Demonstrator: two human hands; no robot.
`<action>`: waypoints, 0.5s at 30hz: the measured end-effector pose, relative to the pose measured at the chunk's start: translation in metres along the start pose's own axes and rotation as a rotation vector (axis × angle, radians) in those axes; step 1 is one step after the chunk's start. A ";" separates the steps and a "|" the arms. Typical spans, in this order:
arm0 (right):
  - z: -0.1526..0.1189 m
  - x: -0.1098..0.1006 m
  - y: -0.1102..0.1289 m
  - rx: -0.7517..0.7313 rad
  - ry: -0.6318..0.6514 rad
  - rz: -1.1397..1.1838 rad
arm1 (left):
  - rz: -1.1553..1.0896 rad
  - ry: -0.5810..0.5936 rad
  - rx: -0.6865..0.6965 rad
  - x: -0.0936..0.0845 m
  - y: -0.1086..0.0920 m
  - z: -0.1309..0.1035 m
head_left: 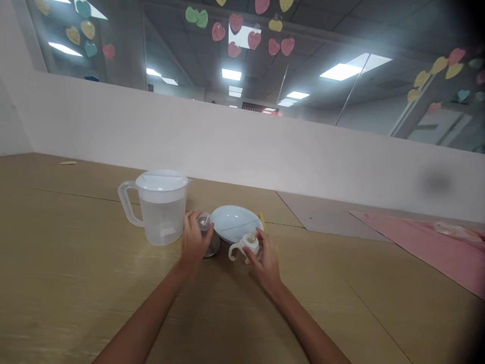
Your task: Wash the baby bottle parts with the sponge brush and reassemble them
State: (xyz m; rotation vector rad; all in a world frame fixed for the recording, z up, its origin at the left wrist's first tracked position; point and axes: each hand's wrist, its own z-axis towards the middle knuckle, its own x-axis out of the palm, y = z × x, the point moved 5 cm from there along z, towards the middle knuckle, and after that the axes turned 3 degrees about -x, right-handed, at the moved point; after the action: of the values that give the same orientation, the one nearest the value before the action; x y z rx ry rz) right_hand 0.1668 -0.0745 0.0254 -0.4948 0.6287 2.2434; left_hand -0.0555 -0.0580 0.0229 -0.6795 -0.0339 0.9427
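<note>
Counting two bare hands: one left hand (194, 240), one right hand (267, 263). Tallying one translucent pitcher (162, 217), showing one lid (161, 180) and one handle (123, 198). Logging one white dish (229, 217). Adding one clear-topped metal container (215, 246), one white bottle (251, 240), showing one curved handle (232, 249). Listing one yellow item (261, 218), mostly hidden, and one pale scrap (68, 163). Marking one grey sheet (329, 215), one pink sheet (409, 240), one worktop (94, 253). Counting paper hearts (236, 22): six in the left cluster (88, 29) (three yellow, two teal, one pink), twelve in the middle cluster (254, 39) (seven pink, three yellow, two green). Getting at least four yellow in the right cluster (439, 64), too blurred for totalling.
</note>
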 end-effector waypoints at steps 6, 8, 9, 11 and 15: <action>-0.015 -0.007 0.020 -0.405 -0.155 -0.114 | -0.285 0.037 0.469 -0.011 -0.061 -0.026; -0.023 0.000 0.021 -0.484 -0.020 -0.080 | -0.368 0.157 0.592 -0.006 -0.078 -0.042; -0.026 0.003 0.019 -0.479 0.050 -0.050 | -0.397 0.210 0.615 -0.004 -0.083 -0.048; -0.029 0.006 0.014 -0.425 0.124 0.023 | -0.429 0.291 0.600 0.002 -0.089 -0.057; -0.020 -0.004 0.008 -0.296 -0.001 0.183 | -0.416 0.365 0.478 0.011 -0.085 -0.061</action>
State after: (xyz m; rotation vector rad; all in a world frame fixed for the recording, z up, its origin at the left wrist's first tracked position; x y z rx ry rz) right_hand 0.1670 -0.0928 0.0137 -0.6018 0.3531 2.5261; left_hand 0.0326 -0.1153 0.0184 -0.3671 0.3521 0.3917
